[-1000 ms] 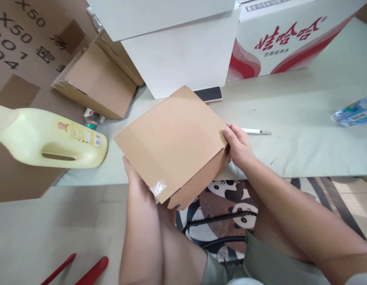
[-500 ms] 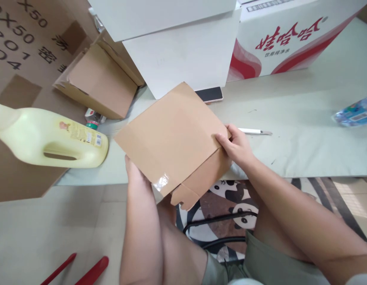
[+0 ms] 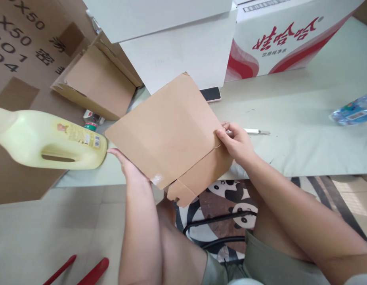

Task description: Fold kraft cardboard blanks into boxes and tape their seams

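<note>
A brown cardboard box (image 3: 168, 126) is held tilted above the table's front edge, with a notched flap at its lower side and a shiny piece of tape near its lower left corner. My right hand (image 3: 235, 142) pinches its right corner, thumb on top and fingers at the edge. My left hand (image 3: 128, 166) supports the lower left side, thumb stretched outward; its other fingers are hidden behind the cardboard. Just beyond my right hand lies a white utility knife (image 3: 255, 131) on the table.
Left on the table (image 3: 290, 107) are a yellow jug (image 3: 52, 138), a small bottle (image 3: 91, 120) and an open cardboard box (image 3: 100, 79). White boxes (image 3: 177, 55) stand at the back by a phone (image 3: 211, 94). A blue-labelled bottle (image 3: 356, 111) lies right.
The held cardboard has shifted slightly left and up. My left thumb has spread outward, away from the cardboard's edge. My right hand keeps its grip at the corner.
</note>
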The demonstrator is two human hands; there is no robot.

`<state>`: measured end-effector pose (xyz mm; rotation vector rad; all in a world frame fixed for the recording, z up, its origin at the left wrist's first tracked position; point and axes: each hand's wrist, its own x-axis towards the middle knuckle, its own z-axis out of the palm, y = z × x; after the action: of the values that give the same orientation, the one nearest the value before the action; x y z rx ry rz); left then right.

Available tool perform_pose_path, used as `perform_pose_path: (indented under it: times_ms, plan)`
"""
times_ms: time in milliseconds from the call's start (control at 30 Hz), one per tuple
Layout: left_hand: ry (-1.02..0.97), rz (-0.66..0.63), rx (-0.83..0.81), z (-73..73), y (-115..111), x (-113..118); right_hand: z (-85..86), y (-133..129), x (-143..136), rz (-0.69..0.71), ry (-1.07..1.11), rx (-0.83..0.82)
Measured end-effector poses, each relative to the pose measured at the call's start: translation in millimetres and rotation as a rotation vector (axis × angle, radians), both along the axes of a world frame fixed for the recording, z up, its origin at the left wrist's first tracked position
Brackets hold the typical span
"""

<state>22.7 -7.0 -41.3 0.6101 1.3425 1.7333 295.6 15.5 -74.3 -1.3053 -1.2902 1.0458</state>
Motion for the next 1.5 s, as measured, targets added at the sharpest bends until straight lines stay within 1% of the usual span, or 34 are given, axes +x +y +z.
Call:
perform_pose_path:
  times_ms: [67,133,167,267,333,433,500,567,600,667,733,800,900,933,1000,1067,1133,1233,1300,1367,1433,1500]
  plan:
    - [-0.054,0.025,0.109,5.7,-2,6,0.2,0,-1,-0.016,-0.004,-0.058]
    - [-0.094,-0.013,0.152,6.2,-3,8,0.4,0,-3,-0.048,-0.047,-0.105]
    - [-0.088,-0.040,0.136,4.6,-4,9,0.2,0,-4,-0.073,-0.051,-0.114]
    - [-0.023,-0.091,0.003,-2.5,-5,7,-1.4,2,-6,-0.150,0.036,-0.097]
    - [-0.002,-0.072,-0.043,-5.5,-6,4,-2.2,3,-4,-0.150,0.084,-0.086]
    - [-0.015,-0.014,-0.005,-6.4,-4,-1,-1.2,3,3,-0.119,0.025,-0.052]
    - [-0.023,0.025,0.020,-7.3,-1,-5,0.3,3,7,-0.147,0.014,-0.018]
    - [-0.023,0.069,0.034,-9.8,2,-9,1.1,4,9,-0.156,0.109,-0.026]
    - [-0.018,0.082,0.036,-11.5,4,-11,1.0,4,9,-0.132,0.178,-0.047]
    - [-0.013,0.090,0.030,-14.6,7,-11,0.3,4,5,-0.016,0.284,-0.106]
    - [-0.034,0.080,0.004,-15.9,8,-7,-0.8,1,-1,0.126,0.330,-0.167]
    - [-0.054,0.111,-0.034,-15.1,9,-1,-1.8,-2,-6,0.212,0.361,-0.233]
    - [-0.015,0.240,-0.049,-12.4,8,7,-3.7,-6,-10,0.194,0.431,-0.296]
    - [0.000,0.262,-0.043,-11.7,8,9,-4.5,-7,-11,0.189,0.448,-0.309]
    - [0.001,0.238,-0.040,-10.9,7,9,-5.7,-9,-10,0.213,0.461,-0.342]
    - [-0.024,0.181,-0.049,-9.8,6,8,-5.2,-12,-8,0.268,0.467,-0.389]
    - [-0.072,0.113,-0.022,-6.9,4,6,-1.9,-16,-6,0.285,0.507,-0.409]
    - [-0.199,0.013,0.055,2.8,2,3,7.6,-24,-2,0.205,0.608,-0.359]
    - [-0.282,0.018,0.004,11.7,2,2,16.1,-31,4,0.097,0.646,-0.303]
    - [-0.331,0.052,-0.074,20.8,1,4,27.1,-40,16,-0.047,0.636,-0.232]
    - [-0.353,0.043,-0.087,28.2,0,8,42.7,-51,37,-0.208,0.582,-0.158]
    - [-0.363,0.018,-0.069,32.6,0,14,64.7,-62,70,-0.379,0.494,-0.076]
